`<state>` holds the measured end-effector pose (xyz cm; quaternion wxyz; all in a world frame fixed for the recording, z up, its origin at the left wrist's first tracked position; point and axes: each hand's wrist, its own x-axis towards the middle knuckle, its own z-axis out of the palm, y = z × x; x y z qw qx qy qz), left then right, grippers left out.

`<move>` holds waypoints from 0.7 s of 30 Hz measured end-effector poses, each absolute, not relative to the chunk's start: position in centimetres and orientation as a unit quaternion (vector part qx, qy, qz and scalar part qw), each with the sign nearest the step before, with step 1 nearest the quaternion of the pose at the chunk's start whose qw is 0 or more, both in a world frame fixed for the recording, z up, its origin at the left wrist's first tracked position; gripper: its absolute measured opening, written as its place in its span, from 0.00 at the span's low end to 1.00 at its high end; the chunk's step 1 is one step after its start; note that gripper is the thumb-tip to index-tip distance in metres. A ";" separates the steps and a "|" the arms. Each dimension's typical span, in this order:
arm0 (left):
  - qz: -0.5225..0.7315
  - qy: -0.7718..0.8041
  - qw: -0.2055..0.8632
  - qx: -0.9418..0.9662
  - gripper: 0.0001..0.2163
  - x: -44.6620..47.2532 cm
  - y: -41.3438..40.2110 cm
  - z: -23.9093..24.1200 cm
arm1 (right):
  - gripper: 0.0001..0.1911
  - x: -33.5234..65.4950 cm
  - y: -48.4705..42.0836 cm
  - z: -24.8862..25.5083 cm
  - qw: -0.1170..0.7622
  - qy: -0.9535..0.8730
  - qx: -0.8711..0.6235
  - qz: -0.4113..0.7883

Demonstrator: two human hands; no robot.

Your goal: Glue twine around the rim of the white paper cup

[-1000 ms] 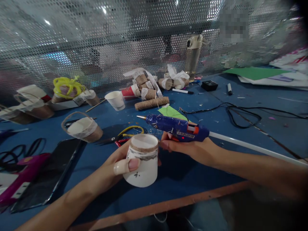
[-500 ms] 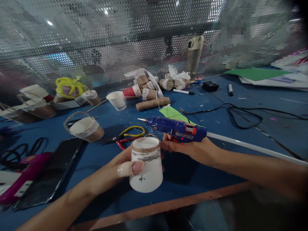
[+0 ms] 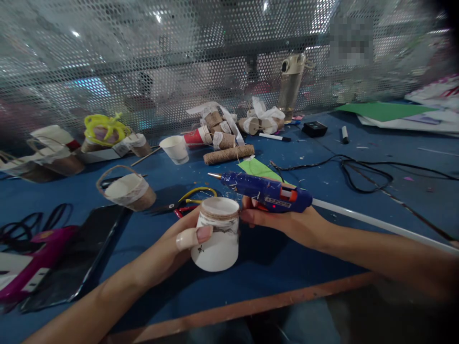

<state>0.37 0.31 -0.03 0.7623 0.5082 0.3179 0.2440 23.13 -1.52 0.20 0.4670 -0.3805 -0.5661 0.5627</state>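
- Here's the left hand, curled around a white paper cup, thumb across the near side and fingers going behind; that wrap seems meant to steady it while the top edge stays uncovered.
- The cup sits up off the near edge of the surface, narrower end up, a band of twine around that end.
- Over to the right hand: it carries the blue glue gun, thumb and fingertips coming in close at the twine, perhaps pinching an end; I can't tell.
- The gun lies nearly level, nozzle pointing left beyond the cup, apart from it, probably to keep the hot tip off the fingers.
- A long glue stick trails out rightward.
- Just beyond the cup, scissors lie within easy reach.
- Farther left, a handled basket stands tilted.
- Farther out, a twine roll lies on its side, handy for more cord.
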 end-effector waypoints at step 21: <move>0.238 0.309 0.756 0.525 0.22 -0.6 0.3 0.3 | 0.08 23.8 -1.0 -1.0 0.476 -0.610 -0.373 0.512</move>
